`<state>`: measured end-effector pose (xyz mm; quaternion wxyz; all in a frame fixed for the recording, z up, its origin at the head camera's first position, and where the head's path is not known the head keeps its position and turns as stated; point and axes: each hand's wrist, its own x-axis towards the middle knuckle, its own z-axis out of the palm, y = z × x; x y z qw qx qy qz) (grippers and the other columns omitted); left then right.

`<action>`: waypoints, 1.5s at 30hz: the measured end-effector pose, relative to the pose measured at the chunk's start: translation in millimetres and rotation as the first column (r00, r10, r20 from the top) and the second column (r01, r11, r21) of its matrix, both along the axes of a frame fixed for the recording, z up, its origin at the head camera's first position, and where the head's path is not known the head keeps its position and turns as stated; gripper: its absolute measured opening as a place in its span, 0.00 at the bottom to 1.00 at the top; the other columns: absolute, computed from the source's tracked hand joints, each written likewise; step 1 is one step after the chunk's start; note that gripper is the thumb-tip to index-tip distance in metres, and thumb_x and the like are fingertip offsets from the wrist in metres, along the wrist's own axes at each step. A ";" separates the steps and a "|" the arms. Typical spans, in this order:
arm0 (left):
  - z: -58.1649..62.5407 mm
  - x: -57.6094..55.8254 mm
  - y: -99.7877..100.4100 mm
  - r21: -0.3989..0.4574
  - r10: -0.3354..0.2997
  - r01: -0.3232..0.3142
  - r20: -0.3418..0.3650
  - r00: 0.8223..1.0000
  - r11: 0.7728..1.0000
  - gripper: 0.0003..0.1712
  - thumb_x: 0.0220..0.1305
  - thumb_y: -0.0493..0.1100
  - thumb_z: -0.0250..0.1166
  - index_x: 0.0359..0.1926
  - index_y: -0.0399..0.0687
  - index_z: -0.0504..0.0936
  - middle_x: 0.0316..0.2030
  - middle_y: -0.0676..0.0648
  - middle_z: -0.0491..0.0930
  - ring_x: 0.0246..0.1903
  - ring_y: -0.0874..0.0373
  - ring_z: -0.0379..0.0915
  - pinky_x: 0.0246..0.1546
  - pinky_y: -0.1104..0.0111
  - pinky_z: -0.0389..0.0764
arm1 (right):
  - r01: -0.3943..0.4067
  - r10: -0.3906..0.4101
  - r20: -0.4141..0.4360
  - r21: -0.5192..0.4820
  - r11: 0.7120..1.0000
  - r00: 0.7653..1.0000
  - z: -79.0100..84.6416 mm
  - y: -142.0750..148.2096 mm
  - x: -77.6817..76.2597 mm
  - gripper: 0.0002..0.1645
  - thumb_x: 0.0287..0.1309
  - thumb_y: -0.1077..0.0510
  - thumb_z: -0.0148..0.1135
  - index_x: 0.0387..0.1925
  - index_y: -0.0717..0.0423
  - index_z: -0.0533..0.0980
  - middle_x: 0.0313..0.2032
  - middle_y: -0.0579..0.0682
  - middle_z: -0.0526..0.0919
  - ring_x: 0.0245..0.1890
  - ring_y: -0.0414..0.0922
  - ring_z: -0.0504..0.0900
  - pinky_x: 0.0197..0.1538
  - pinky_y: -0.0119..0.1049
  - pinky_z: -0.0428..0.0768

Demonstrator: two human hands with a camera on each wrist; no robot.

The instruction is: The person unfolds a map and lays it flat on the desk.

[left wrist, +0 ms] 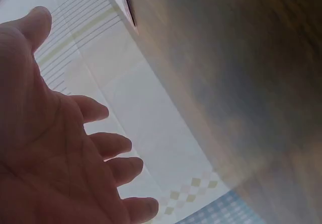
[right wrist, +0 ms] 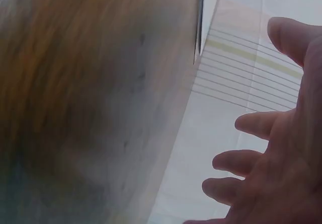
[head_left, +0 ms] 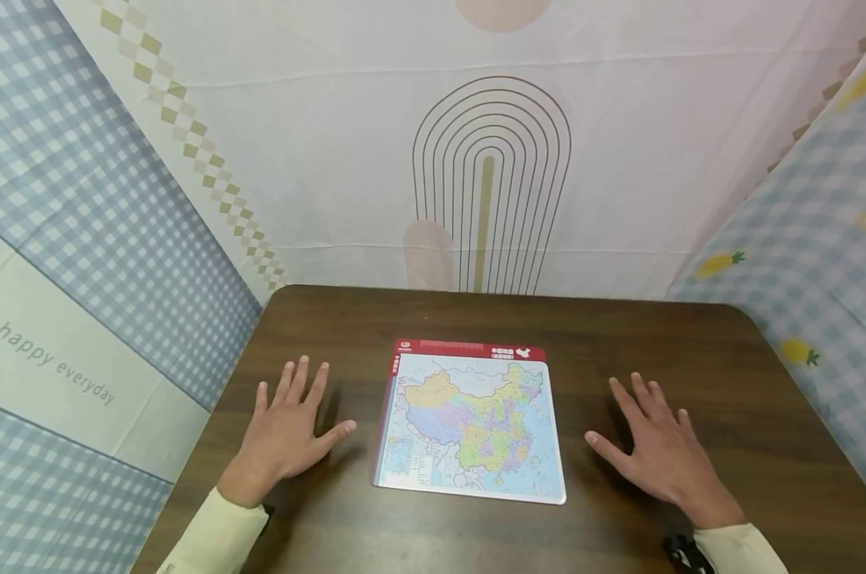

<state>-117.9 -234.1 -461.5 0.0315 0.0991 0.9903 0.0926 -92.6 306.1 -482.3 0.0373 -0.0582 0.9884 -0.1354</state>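
A flat, rectangular map of China (head_left: 476, 426) with a red top strip lies on the table between my two hands. To its left is my left hand (head_left: 281, 437), fingers spread, holding nothing. My right hand (head_left: 664, 456) is on the other side, also spread and apart from the map. Both wrist views show the palm and fingers of the left hand (left wrist: 60, 153) and the right hand (right wrist: 282, 168) raised off the tabletop. Only a thin edge of the map (left wrist: 128, 5) appears at the top of the left wrist view; the right wrist view catches its edge (right wrist: 201, 22) too.
The dark brown wooden table (head_left: 476, 542) has rounded far corners. Behind it hangs a white cloth (head_left: 332, 159) with arch patterns. Blue checked cloth (head_left: 60, 159) hangs at the left, and a checked cloth with pineapples (head_left: 820, 279) at the right.
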 end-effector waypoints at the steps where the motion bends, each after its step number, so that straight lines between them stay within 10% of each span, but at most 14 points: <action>1: 0.1 0.4 0.5 0.009 -0.005 0.005 -0.002 1.000 1.000 0.61 0.69 0.81 0.51 0.85 0.46 0.49 0.84 0.33 0.42 0.83 0.31 0.38 0.74 0.27 0.44 | 0.001 -0.001 0.005 -0.016 1.000 1.000 -0.2 -0.7 0.2 0.60 0.69 0.22 0.55 0.85 0.52 0.50 0.83 0.70 0.47 0.80 0.74 0.47 0.65 0.85 0.53; 19: -4.8 16.1 25.4 0.414 -0.056 0.037 0.034 0.998 0.909 0.45 0.67 0.53 0.75 0.76 0.38 0.69 0.74 0.32 0.70 0.72 0.32 0.69 0.67 0.40 0.74 | -0.036 0.036 -0.004 -0.210 0.977 0.999 1.6 -26.4 16.3 0.67 0.58 0.25 0.71 0.82 0.60 0.56 0.79 0.69 0.61 0.73 0.72 0.66 0.63 0.75 0.70; 30: -15.2 33.3 51.9 0.548 -0.011 -0.090 0.177 0.984 0.831 0.37 0.54 0.43 0.84 0.65 0.43 0.82 0.62 0.39 0.84 0.60 0.42 0.83 0.57 0.58 0.84 | -0.116 0.108 -0.049 -0.224 0.968 0.993 -10.6 -53.3 32.0 0.58 0.53 0.29 0.77 0.73 0.62 0.71 0.71 0.63 0.76 0.68 0.65 0.78 0.63 0.64 0.78; 45: -28.1 40.4 72.9 0.487 -0.079 0.018 0.107 0.991 0.873 0.37 0.49 0.37 0.85 0.61 0.31 0.83 0.60 0.33 0.84 0.59 0.43 0.83 0.48 0.64 0.87 | -0.147 0.159 0.043 -0.205 0.968 0.986 -13.9 -71.1 43.3 0.53 0.49 0.40 0.84 0.71 0.60 0.75 0.70 0.60 0.78 0.67 0.60 0.78 0.63 0.63 0.77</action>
